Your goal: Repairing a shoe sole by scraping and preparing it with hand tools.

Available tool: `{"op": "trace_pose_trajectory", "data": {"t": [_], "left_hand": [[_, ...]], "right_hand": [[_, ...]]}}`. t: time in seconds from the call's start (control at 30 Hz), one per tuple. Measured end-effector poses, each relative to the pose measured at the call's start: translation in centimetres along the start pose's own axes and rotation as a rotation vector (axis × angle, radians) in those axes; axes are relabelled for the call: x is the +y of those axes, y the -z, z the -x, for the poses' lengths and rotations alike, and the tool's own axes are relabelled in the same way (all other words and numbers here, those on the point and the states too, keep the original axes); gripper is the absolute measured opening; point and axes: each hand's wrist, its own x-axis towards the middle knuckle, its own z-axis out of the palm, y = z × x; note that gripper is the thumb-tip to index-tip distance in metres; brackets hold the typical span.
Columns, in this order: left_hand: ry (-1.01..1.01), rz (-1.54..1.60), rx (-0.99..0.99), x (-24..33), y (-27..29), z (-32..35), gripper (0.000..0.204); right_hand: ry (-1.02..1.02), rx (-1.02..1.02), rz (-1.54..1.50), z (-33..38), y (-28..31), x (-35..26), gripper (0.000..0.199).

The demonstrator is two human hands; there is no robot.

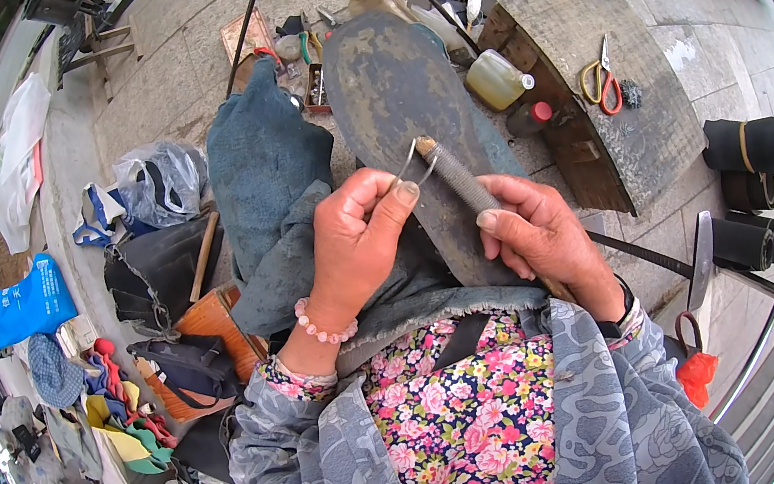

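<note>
My right hand (542,228) is closed round a wooden stick (459,175) whose upper part is wound with fine dark cord or wire. Its bare wooden tip points up and away from me. Pinched between thumb and finger of my left hand (360,231) is a thin pale strand (412,153), wire or cord, which bends near the stick's tip. Beneath both hands lies a long, dark, worn board (390,69), rounded at its far end. Dark blue-green cloth (263,160) covers my lap and knees.
Scissors (604,81) lie on a wooden box (634,142) at right, beside a yellowish liquid bottle (497,80). Dark rolls of sheet (752,149) and a knife-like blade (701,258) sit farther right. At left are a hammer-like wooden handle (203,256) and bags (160,182).
</note>
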Motion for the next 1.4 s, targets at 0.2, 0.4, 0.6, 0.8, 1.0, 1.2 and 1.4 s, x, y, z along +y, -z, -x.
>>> {"op": "trace_pose_trajectory", "data": {"t": [0.2, 0.4, 0.6, 0.8, 1.0, 1.2, 1.4], "left_hand": [[-0.025, -0.117, -0.132, -0.7, 0.2, 0.6, 0.014], [0.021, -0.198, -0.168, -0.4, 0.3, 0.5, 0.012], [-0.04, -0.215, -0.094, -0.3, -0.4, 0.4, 0.013], [-0.153, -0.272, -0.037, -0.3, -1.2, 0.2, 0.014], [-0.212, -0.221, 0.102, -0.3, -1.1, 0.4, 0.014], [-0.132, -0.231, -0.06, 0.1, -0.3, 0.6, 0.013], [-0.078, -0.282, -0.117, 0.0, -0.2, 0.4, 0.012]], "right_hand": [[-0.004, 0.011, -0.001, 0.1, -0.3, 0.0, 0.037], [-0.004, 0.024, -0.003, 0.0, -0.2, 0.3, 0.037], [-0.004, 0.009, -0.011, -0.1, -0.2, 0.1, 0.035], [0.012, 0.007, 0.015, -0.2, -0.1, 0.2, 0.035], [0.014, -0.002, -0.006, -0.1, 0.1, 0.2, 0.035], [0.018, -0.009, 0.008, 0.0, 0.2, 0.2, 0.035], [0.018, -0.011, 0.007, -0.1, 0.0, -0.1, 0.035]]}}
